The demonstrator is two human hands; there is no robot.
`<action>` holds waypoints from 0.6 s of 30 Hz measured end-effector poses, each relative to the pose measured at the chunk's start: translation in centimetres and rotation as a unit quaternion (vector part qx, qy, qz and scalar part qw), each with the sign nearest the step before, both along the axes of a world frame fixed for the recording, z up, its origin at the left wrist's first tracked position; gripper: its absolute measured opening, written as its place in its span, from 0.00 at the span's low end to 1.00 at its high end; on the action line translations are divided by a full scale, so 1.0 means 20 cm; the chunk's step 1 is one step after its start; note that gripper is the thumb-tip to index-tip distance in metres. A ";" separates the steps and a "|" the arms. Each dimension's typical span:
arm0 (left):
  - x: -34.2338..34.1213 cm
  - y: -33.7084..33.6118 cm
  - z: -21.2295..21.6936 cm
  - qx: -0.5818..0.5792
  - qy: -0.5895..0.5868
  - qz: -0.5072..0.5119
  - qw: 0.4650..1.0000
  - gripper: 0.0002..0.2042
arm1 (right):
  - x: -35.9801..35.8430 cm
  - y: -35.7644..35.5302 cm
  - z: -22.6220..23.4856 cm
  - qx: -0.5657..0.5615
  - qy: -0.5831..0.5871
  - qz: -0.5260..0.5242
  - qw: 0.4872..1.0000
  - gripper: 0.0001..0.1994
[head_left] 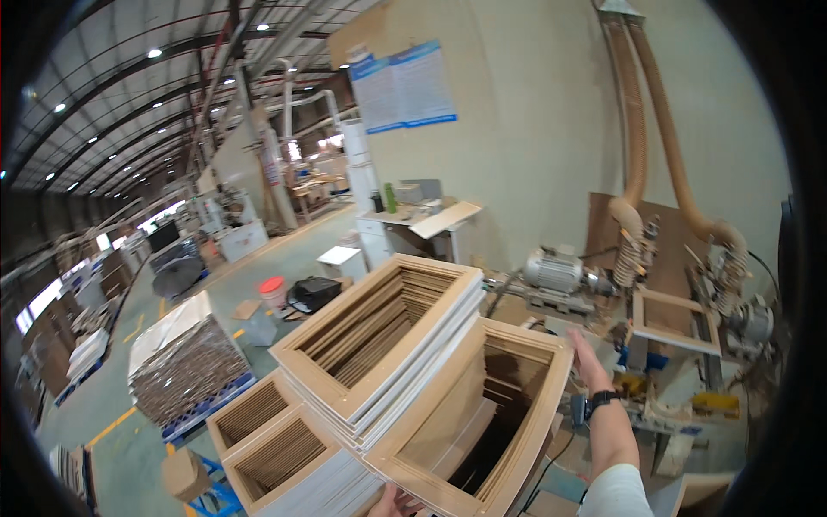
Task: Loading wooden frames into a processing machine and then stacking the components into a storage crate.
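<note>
Beside the stack of wooden frames (379, 345), the right hand (587, 358) lies open-fingered on the tilted frame's (482, 414) far edge; the left hand (394, 502) seemingly grips its near edge, fingers barely visible.

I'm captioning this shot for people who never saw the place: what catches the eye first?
A tilted stack of wooden frames fills the centre, with the right hand on its far edge and the left hand under its near corner. Behind, two ribbed tan hoses climb the wall.

head view, looking down, close over frames (413, 379)
</note>
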State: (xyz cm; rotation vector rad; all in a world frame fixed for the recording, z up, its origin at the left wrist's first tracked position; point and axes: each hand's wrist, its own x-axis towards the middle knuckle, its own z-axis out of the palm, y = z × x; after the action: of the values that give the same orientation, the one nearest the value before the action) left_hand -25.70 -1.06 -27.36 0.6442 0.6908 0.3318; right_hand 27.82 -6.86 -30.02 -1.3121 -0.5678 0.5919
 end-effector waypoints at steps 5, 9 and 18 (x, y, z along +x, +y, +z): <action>0.10 0.00 -0.02 0.066 -0.002 -0.003 0.998 0.31 | -0.08 0.05 0.06 0.010 0.072 0.073 0.995 0.21; 0.08 -0.04 -0.11 -0.049 -0.013 0.056 0.997 0.36 | -0.25 -0.14 0.15 0.001 0.084 0.071 0.994 0.14; -0.32 -0.15 0.23 -0.047 0.063 0.137 0.987 0.32 | -0.62 -0.73 0.30 -0.243 0.176 0.271 0.914 0.30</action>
State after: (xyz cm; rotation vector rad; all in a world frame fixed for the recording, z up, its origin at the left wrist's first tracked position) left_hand -32.02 -4.14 -22.75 0.4834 0.9147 0.5128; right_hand 15.37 -21.54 -24.00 -1.4606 -0.4961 1.4745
